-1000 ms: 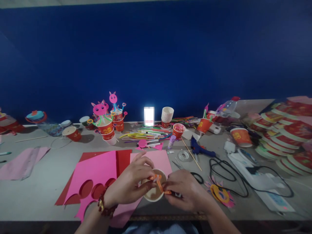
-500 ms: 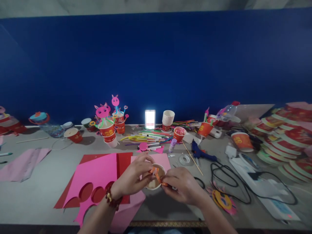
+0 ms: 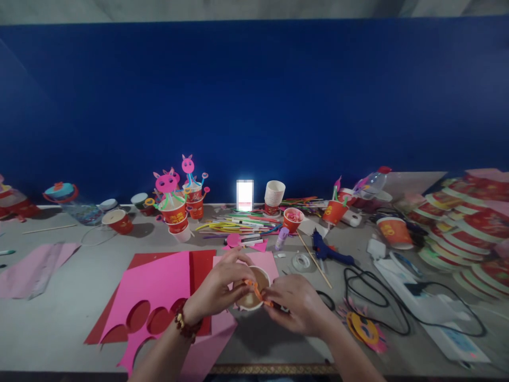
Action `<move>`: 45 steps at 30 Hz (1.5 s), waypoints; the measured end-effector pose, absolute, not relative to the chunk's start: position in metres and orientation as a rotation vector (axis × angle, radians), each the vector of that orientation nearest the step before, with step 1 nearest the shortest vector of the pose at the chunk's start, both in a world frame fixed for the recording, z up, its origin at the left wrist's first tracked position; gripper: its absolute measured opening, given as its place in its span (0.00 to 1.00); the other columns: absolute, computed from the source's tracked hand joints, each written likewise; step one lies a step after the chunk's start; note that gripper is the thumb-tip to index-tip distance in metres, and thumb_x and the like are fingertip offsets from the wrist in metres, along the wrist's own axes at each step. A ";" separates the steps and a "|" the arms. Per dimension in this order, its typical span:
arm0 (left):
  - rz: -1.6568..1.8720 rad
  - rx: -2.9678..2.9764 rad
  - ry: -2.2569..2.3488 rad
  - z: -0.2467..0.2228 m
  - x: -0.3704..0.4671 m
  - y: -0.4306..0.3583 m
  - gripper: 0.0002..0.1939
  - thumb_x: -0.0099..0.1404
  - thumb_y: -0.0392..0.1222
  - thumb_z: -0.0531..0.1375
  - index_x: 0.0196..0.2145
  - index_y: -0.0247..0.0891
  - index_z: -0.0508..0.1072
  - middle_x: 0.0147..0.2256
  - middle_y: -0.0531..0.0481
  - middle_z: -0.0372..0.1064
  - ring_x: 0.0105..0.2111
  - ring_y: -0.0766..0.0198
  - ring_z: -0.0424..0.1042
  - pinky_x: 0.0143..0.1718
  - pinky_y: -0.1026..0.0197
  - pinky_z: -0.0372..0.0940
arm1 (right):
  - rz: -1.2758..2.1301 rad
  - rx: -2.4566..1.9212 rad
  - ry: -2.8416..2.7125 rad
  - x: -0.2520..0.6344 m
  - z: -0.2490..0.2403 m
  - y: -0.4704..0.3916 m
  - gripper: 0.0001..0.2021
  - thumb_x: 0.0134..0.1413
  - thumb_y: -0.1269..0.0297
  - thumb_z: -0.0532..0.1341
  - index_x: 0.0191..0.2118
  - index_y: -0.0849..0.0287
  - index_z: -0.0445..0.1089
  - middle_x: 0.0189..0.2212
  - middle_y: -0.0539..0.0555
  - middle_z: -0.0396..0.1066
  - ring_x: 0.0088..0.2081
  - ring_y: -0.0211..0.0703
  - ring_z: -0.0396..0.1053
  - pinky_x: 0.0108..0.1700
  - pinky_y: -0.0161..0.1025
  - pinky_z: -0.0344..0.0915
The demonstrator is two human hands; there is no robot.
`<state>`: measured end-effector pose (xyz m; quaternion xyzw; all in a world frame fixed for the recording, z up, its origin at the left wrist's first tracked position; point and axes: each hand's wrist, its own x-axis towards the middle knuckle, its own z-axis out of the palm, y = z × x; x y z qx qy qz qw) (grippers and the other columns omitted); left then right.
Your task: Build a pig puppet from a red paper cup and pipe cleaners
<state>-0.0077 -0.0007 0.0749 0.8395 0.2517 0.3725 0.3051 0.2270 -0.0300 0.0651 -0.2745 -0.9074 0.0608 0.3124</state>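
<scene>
A paper cup (image 3: 251, 306) with a pale rim stands between my hands, its mouth facing up. Over the mouth stretches a bent orange strip (image 3: 258, 293). My left hand (image 3: 222, 286) pinches the strip's left end, with a beaded bracelet on the wrist. On the cup's right side, my right hand (image 3: 298, 302) is closed on the strip's other end; a small dark item shows by its fingers, too hidden to name. Pink paper (image 3: 159, 281) with round cut-outs lies on red paper left of my hands.
Behind are pink-headed cup figures (image 3: 167, 185), a bundle of colored sticks (image 3: 238, 225), a glue stick (image 3: 282, 239) and a tape roll (image 3: 301, 261). A blue glue gun (image 3: 330, 249), black cable and power strip (image 3: 433, 313) lie right, before stacked red cups (image 3: 473, 223).
The orange strip has been drawn flatter and lower across the cup's mouth. My hands have barely moved, and the view has shifted slightly.
</scene>
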 end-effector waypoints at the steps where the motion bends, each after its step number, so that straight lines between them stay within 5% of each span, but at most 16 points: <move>1: 1.005 2.225 0.661 0.074 -0.007 0.000 0.13 0.72 0.49 0.57 0.40 0.39 0.77 0.40 0.42 0.77 0.49 0.53 0.70 0.58 0.45 0.60 | 0.157 -0.730 -2.400 0.227 0.064 -0.030 0.07 0.62 0.69 0.55 0.38 0.56 0.70 0.23 0.50 0.73 0.25 0.41 0.69 0.30 0.37 0.56; 10: 1.126 2.154 0.652 0.071 -0.004 -0.002 0.11 0.71 0.45 0.59 0.48 0.39 0.73 0.47 0.38 0.73 0.52 0.52 0.70 0.54 0.48 0.66 | 0.205 -0.862 -2.463 0.230 0.053 -0.024 0.09 0.63 0.65 0.55 0.34 0.57 0.71 0.23 0.51 0.72 0.25 0.41 0.69 0.30 0.37 0.55; 16: 0.939 1.806 0.543 0.051 -0.017 0.005 0.45 0.60 0.61 0.66 0.67 0.44 0.54 0.65 0.33 0.56 0.61 0.44 0.64 0.61 0.41 0.60 | 0.261 -0.795 -2.237 0.232 0.051 -0.024 0.09 0.64 0.64 0.55 0.38 0.57 0.73 0.24 0.52 0.76 0.25 0.42 0.71 0.30 0.37 0.61; 20: 0.656 1.907 0.642 0.037 -0.022 0.007 0.64 0.48 0.52 0.76 0.71 0.45 0.42 0.70 0.32 0.46 0.69 0.37 0.49 0.67 0.35 0.49 | 0.284 -0.734 -2.108 0.232 0.054 -0.024 0.06 0.62 0.66 0.57 0.35 0.56 0.71 0.25 0.53 0.77 0.26 0.42 0.73 0.30 0.36 0.64; 25: 0.766 1.830 0.636 0.019 -0.018 0.011 0.53 0.58 0.40 0.71 0.70 0.45 0.44 0.66 0.33 0.54 0.66 0.44 0.57 0.64 0.41 0.57 | 0.194 -0.733 -2.118 0.227 0.052 -0.021 0.07 0.62 0.66 0.57 0.39 0.55 0.72 0.24 0.52 0.75 0.24 0.42 0.71 0.31 0.37 0.64; 37: 0.978 1.686 0.607 0.002 -0.012 0.015 0.46 0.57 0.40 0.72 0.66 0.49 0.51 0.62 0.36 0.59 0.59 0.45 0.66 0.61 0.44 0.60 | 0.430 -0.674 -2.181 0.245 0.066 -0.019 0.20 0.58 0.69 0.55 0.57 0.54 0.67 0.29 0.50 0.77 0.28 0.42 0.74 0.36 0.39 0.67; 41: 0.970 1.697 0.567 -0.002 -0.011 0.015 0.46 0.58 0.37 0.71 0.65 0.51 0.51 0.58 0.39 0.63 0.57 0.48 0.69 0.60 0.45 0.62 | 0.397 -0.752 -2.185 0.247 0.078 -0.011 0.14 0.62 0.70 0.55 0.49 0.54 0.73 0.35 0.56 0.76 0.37 0.47 0.74 0.39 0.40 0.68; 45: 0.964 1.699 0.552 -0.002 -0.010 0.013 0.46 0.59 0.36 0.70 0.66 0.50 0.50 0.59 0.38 0.62 0.58 0.47 0.67 0.60 0.45 0.62 | 0.520 -0.805 -2.256 0.241 0.091 -0.003 0.11 0.63 0.60 0.63 0.49 0.52 0.77 0.55 0.61 0.69 0.54 0.54 0.68 0.52 0.46 0.68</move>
